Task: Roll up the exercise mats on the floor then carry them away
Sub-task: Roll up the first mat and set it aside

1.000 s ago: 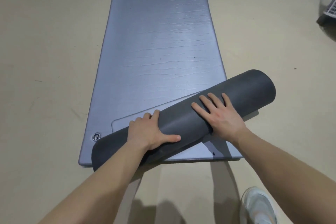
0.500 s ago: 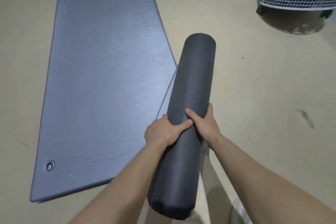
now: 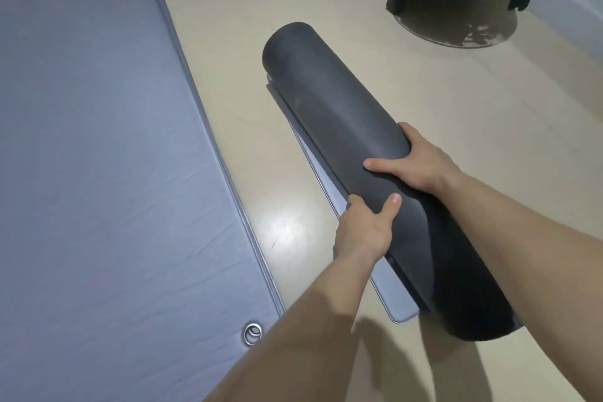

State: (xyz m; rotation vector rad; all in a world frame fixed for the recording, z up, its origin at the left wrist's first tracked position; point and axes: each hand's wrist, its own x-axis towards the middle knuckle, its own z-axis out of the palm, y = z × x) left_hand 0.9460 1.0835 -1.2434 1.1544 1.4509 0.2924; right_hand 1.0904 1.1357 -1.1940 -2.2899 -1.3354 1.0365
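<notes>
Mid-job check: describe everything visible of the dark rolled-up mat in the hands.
The dark grey rolled-up foam mat is a thick matte cylinder with a loose flap showing a paler blue-grey face along its left side. It slants from upper left to lower right, apart from the flat blue-grey mat. The left hand grips the flap side, the right hand the far side. Whether it touches the beige floor is unclear.

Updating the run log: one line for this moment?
roll: gripped | left hand: on roll | right hand: on roll | mat: flat, unrolled
</notes>
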